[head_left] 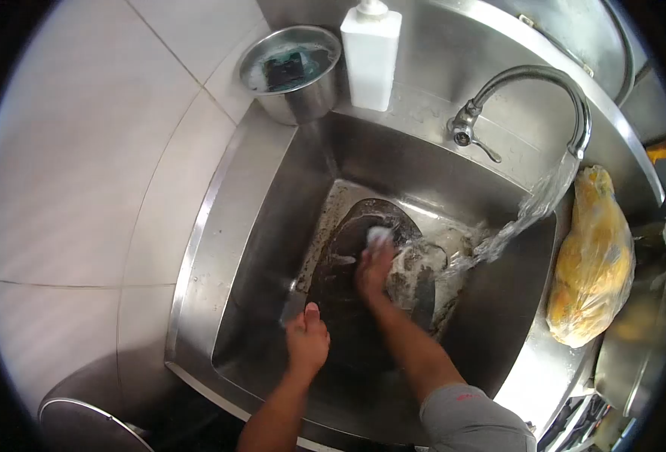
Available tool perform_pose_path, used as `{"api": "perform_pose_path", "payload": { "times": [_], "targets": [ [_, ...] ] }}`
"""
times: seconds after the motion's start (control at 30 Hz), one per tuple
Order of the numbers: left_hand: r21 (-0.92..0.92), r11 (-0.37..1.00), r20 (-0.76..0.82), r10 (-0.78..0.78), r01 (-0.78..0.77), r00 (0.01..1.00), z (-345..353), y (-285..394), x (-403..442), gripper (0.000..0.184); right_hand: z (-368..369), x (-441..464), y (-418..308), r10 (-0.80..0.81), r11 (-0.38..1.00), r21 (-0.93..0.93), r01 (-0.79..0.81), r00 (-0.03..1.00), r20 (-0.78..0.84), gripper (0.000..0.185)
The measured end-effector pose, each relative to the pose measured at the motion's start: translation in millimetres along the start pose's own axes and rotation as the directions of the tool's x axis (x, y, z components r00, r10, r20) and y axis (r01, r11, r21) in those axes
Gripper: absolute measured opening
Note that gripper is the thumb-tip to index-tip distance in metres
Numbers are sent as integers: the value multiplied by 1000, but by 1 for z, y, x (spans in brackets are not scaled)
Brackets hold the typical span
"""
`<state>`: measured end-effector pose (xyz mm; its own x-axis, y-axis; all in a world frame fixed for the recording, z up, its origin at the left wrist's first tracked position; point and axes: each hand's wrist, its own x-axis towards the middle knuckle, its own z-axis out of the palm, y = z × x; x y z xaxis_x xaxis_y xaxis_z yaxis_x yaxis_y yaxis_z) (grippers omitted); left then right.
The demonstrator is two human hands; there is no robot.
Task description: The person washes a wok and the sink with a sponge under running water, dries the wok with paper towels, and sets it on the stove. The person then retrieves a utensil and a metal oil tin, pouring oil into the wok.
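A dark, round pan [348,256] lies tilted in the steel sink [272,203], wet with streaks of suds. My left hand [307,343] is closed at its near left edge, thumb on top, and appears to grip it; a small grey flat piece shows beside the fingers. Over the pan's inner face, my right hand [376,265] presses down, blurred by motion. Something white [379,235], a pad or foam, shows at its fingertips. Water [525,215] pours from the curved faucet [544,71] onto the pan's right side.
A steel pot [300,102] of soapy water with a dark green sponge [286,69] stands at the back left corner. Beside it is a white pump bottle [371,60]. A plastic bag of yellow items [593,260] lies on the right ledge. Tiled wall [76,151] borders the left.
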<state>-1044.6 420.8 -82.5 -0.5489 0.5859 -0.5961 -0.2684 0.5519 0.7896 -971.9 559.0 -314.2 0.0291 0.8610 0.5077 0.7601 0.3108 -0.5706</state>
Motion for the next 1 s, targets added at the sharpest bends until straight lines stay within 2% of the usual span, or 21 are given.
{"api": "perform_pose_path", "payload": {
  "times": [0.07, 0.1, 0.13, 0.17, 0.2, 0.23, 0.3, 0.33, 0.37, 0.47, 0.5, 0.57, 0.6, 0.63, 0.7, 0.73, 0.83, 0.87, 0.9, 0.97, 1.0],
  "targets": [
    [-70, 996, -34, -53, 50, 998, 1, 6, 0, 40, -22, -31, -42, -189, 966, 223, 134, 950, 247, 30],
    [-132, 987, -61, -98, 89, 993, 2, 7, 1, 40, -29, -20, -48, -193, 965, 225, 137, 949, 250, 30],
    [-135, 987, -66, -100, 90, 993, 2, 3, 2, 40, -31, 0, -51, 15, 952, 257, -165, 865, 502, 32],
    [-70, 998, -62, -8, 4, 998, 0, -4, 2, 40, -30, 13, -50, 187, 866, 197, -460, 662, 726, 34],
    [-5, 996, -50, 91, -91, 995, -2, -9, 4, 40, -6, 21, -13, 41, 907, 324, -270, 821, 570, 38],
    [2, 996, -56, 90, -90, 994, -3, -6, 4, 40, -13, 22, -10, 42, 903, 330, -277, 818, 573, 38],
    [-90, 995, -43, -35, 31, 998, -1, 7, 3, 40, -40, 28, -16, 369, 707, 121, -697, 509, 777, 31],
    [-96, 995, -43, -42, 38, 998, -3, 5, 3, 40, -15, -12, -24, 490, 859, -299, -417, 497, 716, 36],
    [-16, 1000, -57, 10, -11, 998, -7, 0, 5, 41, -14, -21, -15, 485, 863, -303, -404, 496, 720, 36],
    [145, 988, -87, 67, -54, 994, -11, -12, 6, 45, -28, -25, -12, 151, 987, -99, -127, 531, 834, 33],
    [208, 976, -107, 88, -64, 990, -11, -12, 11, 46, -28, -13, -12, 143, 988, -87, -128, 544, 827, 33],
    [224, 969, -87, 128, -105, 988, -8, -9, 15, 46, -79, 48, -49, 433, 757, -95, -646, 388, 814, 32],
    [237, 964, -63, 141, -123, 988, -7, -13, 11, 47, -16, -30, -3, 204, 967, -87, -240, 519, 830, 31],
    [232, 966, -68, 132, -113, 989, -6, -12, 9, 47, -23, -36, -6, 203, 968, -92, -235, 511, 835, 31],
    [119, 989, -74, 98, -89, 992, -5, -7, 3, 47, -34, -43, -15, -49, 953, -155, 260, 640, 767, 28],
    [122, 988, -74, 105, -96, 992, -2, -6, 0, 47, -24, -9, 5, 392, 867, -194, -459, 389, 834, 35],
    [106, 992, -80, 84, -75, 993, 4, -5, 1, 46, -42, 19, -36, 452, 838, -146, -526, 518, 726, 32],
    [112, 990, -74, 92, -84, 993, 2, -3, 3, 47, -25, -9, -48, 335, 926, -375, -44, 551, 764, 27],
    [116, 989, -74, 105, -96, 992, 1, 0, 5, 47, -20, -23, -36, 336, 925, -377, -37, 543, 770, 27],
    [70, 995, -54, 74, -70, 996, 0, 5, -1, 47, -39, -37, -22, 131, 982, -4, -190, 665, 735, 33],
    [24, 997, -31, 70, -69, 997, -1, 5, -3, 47, -40, -44, -14, 136, 981, -6, -195, 659, 740, 33]
  ]
}}
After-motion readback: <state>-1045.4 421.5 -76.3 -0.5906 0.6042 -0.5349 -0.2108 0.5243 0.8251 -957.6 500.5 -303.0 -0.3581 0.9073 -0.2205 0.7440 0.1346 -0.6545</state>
